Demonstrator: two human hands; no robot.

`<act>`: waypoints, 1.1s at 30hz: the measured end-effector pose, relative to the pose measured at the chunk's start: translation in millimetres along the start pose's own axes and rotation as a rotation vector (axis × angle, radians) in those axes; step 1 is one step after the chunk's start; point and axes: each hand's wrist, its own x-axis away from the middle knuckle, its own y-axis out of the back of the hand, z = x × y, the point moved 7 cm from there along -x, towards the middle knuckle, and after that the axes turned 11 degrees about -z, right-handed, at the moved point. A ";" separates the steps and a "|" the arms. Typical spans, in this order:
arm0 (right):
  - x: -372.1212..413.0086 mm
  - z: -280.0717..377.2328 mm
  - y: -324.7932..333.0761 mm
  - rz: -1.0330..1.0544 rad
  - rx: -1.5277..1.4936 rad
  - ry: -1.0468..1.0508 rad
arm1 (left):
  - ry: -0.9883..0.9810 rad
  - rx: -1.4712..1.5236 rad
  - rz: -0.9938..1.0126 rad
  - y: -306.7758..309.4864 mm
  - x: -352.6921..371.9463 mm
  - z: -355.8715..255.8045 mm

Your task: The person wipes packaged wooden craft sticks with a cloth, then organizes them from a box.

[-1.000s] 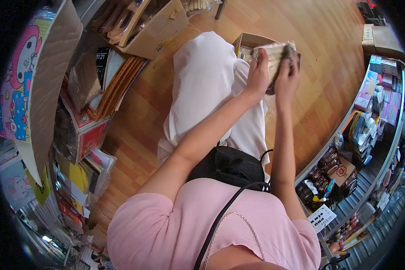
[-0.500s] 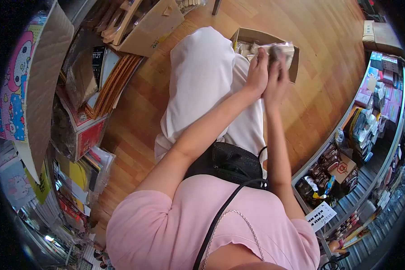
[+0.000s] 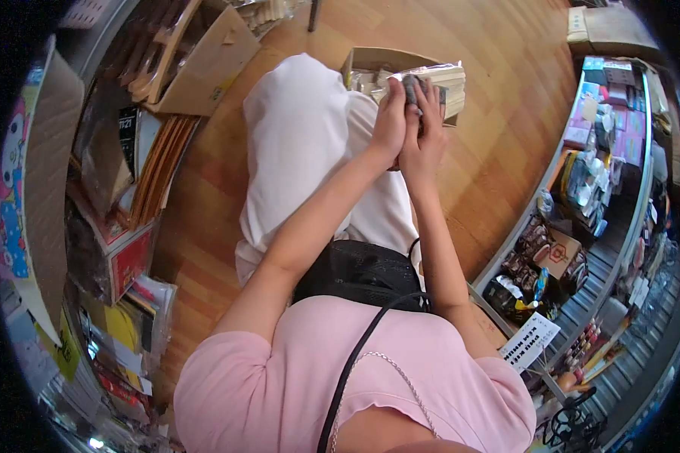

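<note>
Wooden plank floor (image 3: 506, 151) runs under a shop aisle, seen from above past a pink shirt (image 3: 295, 377) and white trousers (image 3: 302, 151).

Both hands are raised side by side in front of the body, touching each other. The left hand (image 3: 389, 124) is curled, its fingers wrapped up around the near end of a bundle of clear-wrapped packets (image 3: 447, 75). The right hand (image 3: 425, 140) is closed on the same bundle from the other side, with its fingertips (image 3: 429, 94) pressed over the top. A small dark piece (image 3: 409, 87) shows between the two sets of fingers; what it is cannot be told. The packets stick out beyond the fingertips, lying roughly level.

Just beyond the hands, and partly behind the bundle, an open cardboard box (image 3: 363, 59) stands on the floor beside the trouser leg, with more pale wrapped goods inside it.

Below the wrists, against the body, sits a black bag (image 3: 363, 272), its strap (image 3: 355, 362) running down across the shirt.

Well to the right of the right hand, a curved shelf (image 3: 582, 189) holds rows of small packaged goods, and a white handwritten sign (image 3: 527, 341) stands at its near end. Far to the left of the left hand are stacked cartons (image 3: 204, 68), flat card sheets (image 3: 166, 158) and printed packs.
</note>
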 end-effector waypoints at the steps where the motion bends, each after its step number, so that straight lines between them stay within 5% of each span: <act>1: -9.3 -1.8 4.7 -0.007 0.014 0.003 | 0.000 0.056 0.018 -4.2 1.3 2.1; 3: -26.1 5.1 -2.2 0.158 0.045 0.259 | 0.017 0.106 0.041 -7.2 4.9 7.0; 8: -68.3 -40.1 3.9 -0.013 0.092 0.145 | 0.070 0.006 -0.079 13.6 -12.4 42.3; 10: -67.3 -68.0 13.3 -0.104 0.029 -0.414 | 0.046 -0.006 -0.048 11.2 -9.5 37.7; 12: -48.9 -56.6 16.7 -0.224 -0.036 -0.203 | -0.054 0.041 0.028 4.9 -9.0 25.9; 14: -23.3 -21.8 7.9 -0.119 -0.065 -0.155 | -0.029 -0.050 -0.118 -2.7 7.4 -2.2; 16: -23.5 -7.6 5.1 -0.040 -0.036 -0.016 | 0.019 0.114 0.051 -1.2 -1.1 7.6; 20: -53.3 -5.9 0.1 0.115 -0.014 0.308 | 0.037 0.194 0.010 1.3 -4.0 19.7; 22: -66.2 -12.5 6.9 0.063 -0.016 0.242 | -0.019 0.065 -0.123 8.0 -3.5 23.4; 25: -63.9 -56.8 17.4 -0.122 -0.049 -0.352 | -0.068 0.072 -0.078 3.9 -5.1 22.1; 30: -6.3 -4.6 0.5 0.040 -0.103 -0.058 | -0.076 -0.025 -0.099 -7.4 8.8 -10.1; 33: -27.9 -8.5 2.2 0.153 -0.167 0.118 | -0.054 0.188 0.000 -7.7 0.1 6.0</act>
